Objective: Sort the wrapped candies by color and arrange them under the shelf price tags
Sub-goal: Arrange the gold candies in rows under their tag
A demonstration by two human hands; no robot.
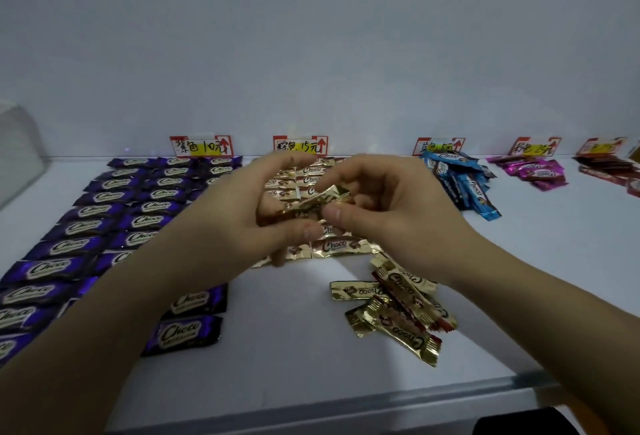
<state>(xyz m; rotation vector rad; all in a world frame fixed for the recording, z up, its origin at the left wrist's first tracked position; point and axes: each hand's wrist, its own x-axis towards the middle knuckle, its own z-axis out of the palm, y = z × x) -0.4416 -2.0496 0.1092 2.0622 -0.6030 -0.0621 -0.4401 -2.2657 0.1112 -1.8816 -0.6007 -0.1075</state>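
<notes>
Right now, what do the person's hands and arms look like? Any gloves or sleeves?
No gloves. The left hand and right hand are bare, with no rings that I can see. The wrists show no watch or bracelet. Both forearms are bare too, and no sleeve comes into view. The thumbnails look short and plain.

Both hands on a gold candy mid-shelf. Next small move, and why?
Probably lay the gold candy flat at the near end of the gold rows: the left hand and right hand pinch it above those rows, and a loose gold pile waits unsorted nearby.
</notes>
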